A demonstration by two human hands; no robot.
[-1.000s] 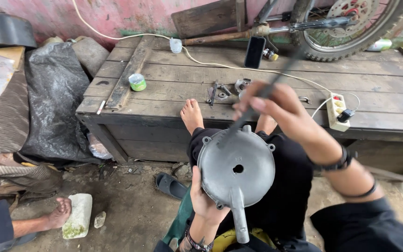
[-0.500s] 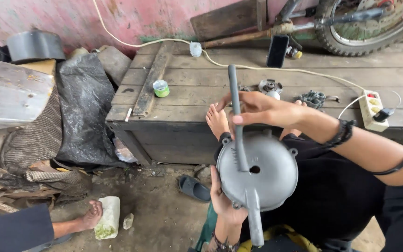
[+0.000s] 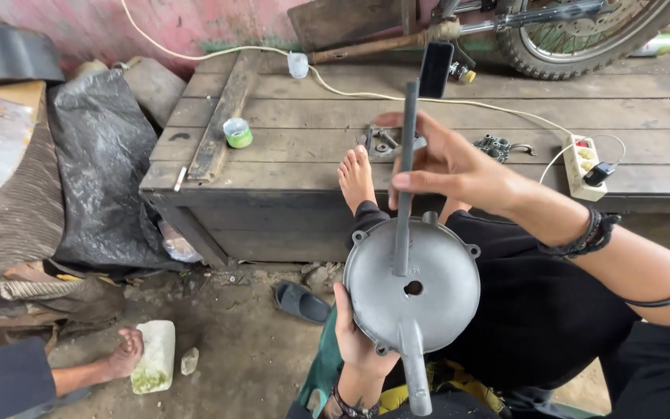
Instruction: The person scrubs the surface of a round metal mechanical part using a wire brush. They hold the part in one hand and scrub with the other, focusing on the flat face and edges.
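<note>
Cover [image 3: 416, 291]: round, grey metal, with a small hole near the middle and a stub neck pointing down; held over the lap, face toward the camera, in front of the bench.
Left hand [image 3: 354, 334]: cupped under the cover's lower left edge, fingers behind the metal, thumb on the rim; closed on the cover.
Right hand [image 3: 451, 167]: above the cover, fingers curled narrow round the rod, thumb across it.
Rod [image 3: 406, 171]: long, grey, near upright; lower end touching the cover's face just above the hole.
Bench [image 3: 288, 124]: dark wooden planks, behind the cover.
On the bench: green tape roll [image 3: 237, 132] at left, metal parts [image 3: 381, 142] beside the rod, white power strip [image 3: 587, 167] at right, cable running across.
Foot [image 3: 356, 178]: bare, against the bench front, just above the cover.
Sandal [image 3: 302, 301]: dark, on the dirt floor left of the cover.
Wheel [image 3: 583, 31]: spoked, at the top right behind the bench.
</note>
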